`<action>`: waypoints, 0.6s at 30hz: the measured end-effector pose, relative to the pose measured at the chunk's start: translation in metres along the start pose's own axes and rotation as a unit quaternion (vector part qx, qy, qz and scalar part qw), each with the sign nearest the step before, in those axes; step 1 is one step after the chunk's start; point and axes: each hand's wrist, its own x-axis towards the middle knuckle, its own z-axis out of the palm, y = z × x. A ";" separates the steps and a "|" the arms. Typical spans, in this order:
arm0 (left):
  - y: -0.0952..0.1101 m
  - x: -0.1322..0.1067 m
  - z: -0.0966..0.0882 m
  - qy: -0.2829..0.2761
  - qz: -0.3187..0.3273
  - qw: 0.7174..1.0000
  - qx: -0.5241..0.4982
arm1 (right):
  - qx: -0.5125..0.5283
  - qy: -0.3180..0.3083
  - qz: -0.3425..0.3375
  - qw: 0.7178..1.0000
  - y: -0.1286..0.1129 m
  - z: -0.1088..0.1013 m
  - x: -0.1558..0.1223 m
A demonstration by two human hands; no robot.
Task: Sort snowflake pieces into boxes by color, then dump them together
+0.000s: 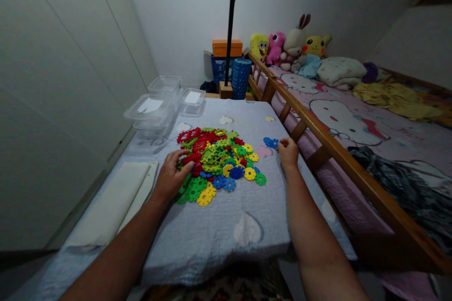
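Observation:
A heap of plastic snowflake discs (212,150) in red, green, yellow and blue lies at the middle of the table. At the left edge of the heap rests my left hand (173,174), its thumb and forefinger apart and nothing plainly held. Some of its fingers are hidden from view. Right of the heap, several blue snowflake discs (270,142) lie close together near the table's right side. My right hand (288,151) has its fingers closed at the near end of these, pinching a blue disc at the edge.
Clear plastic containers (150,108) are stacked at the table's back left. A folded white sheet (113,200) lies along the left side. A wooden bed rail (310,127) runs along the right. A black pole (230,28) on a wooden block and a blue roller (241,80) stand behind.

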 end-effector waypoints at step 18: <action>0.002 -0.005 -0.003 0.001 0.009 1.000 0.003 | -0.211 -0.081 -0.121 0.967 0.000 0.006 -0.010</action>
